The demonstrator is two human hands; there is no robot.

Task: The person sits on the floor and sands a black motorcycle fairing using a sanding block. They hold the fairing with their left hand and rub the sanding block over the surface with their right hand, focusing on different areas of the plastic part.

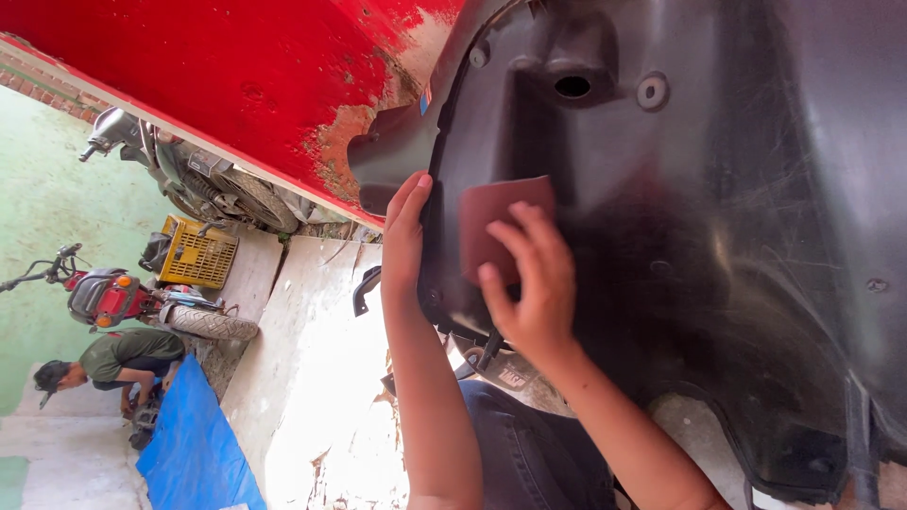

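Black plastic fairing panel (718, 236) fills the right side of the view. Its long axis looks roughly vertical in frame, concave inner face toward the camera, but the top, right and lower edges are cut off, so full length and true direction can't be told. Red painted body panel (236, 76) sits above left, paint chipped and rusty where it meets the black part.

Right hand (534, 279): fingers spread flat, pressing a reddish-brown sandpaper sheet (491, 222) against the panel's inner face, near its left edge. Sheet is roughly square, slightly tilted; its lower right part is hidden under the fingers. Not a pinch, just a flat press.

Left hand (404, 241): fingers wrapped around the panel's left edge, thumb side toward the camera. Fingertips go behind the rim, out of sight. The hands are apart, just beside each other.

Dark denim (529, 453) shows below between the forearms. Something small and metallic by the right wrist is hard to make out.

Background left: two motorcycles, one grey (179, 170), one red (123, 302), a yellow crate (196, 253), a blue tarp (194, 444), and another person (118, 364) crouched in a green shirt. The sunlit concrete floor (312, 378) is blown out.
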